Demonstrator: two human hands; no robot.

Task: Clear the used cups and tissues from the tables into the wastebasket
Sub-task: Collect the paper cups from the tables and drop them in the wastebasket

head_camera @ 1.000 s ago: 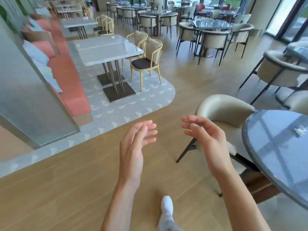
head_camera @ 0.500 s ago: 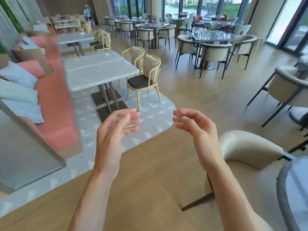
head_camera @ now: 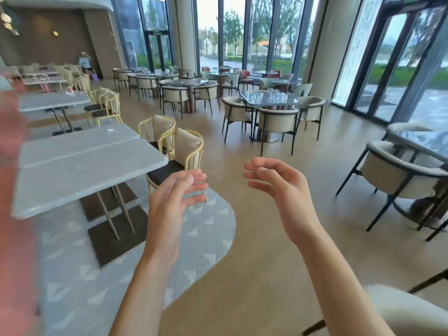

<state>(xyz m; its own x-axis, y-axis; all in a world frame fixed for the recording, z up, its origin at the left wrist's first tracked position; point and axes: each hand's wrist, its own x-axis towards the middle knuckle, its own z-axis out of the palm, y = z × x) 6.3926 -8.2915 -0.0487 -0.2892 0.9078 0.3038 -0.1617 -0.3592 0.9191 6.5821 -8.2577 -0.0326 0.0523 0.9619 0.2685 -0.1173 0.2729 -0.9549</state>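
To do this part well, walk over to the long pale grey stone table [head_camera: 80, 163], where a small white scrap [head_camera: 110, 129], maybe a tissue, lies near the far edge. The left hand [head_camera: 169, 202] and right hand [head_camera: 281, 187] float apart with loosely spread fingers, holding and touching nothing. No wastebasket can be seen.

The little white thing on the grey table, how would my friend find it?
Start at the pink bench on the left. Two pale grey tables stand pushed together beside it. The small white scrap lies near the far one's back edge, the only thing on either top.
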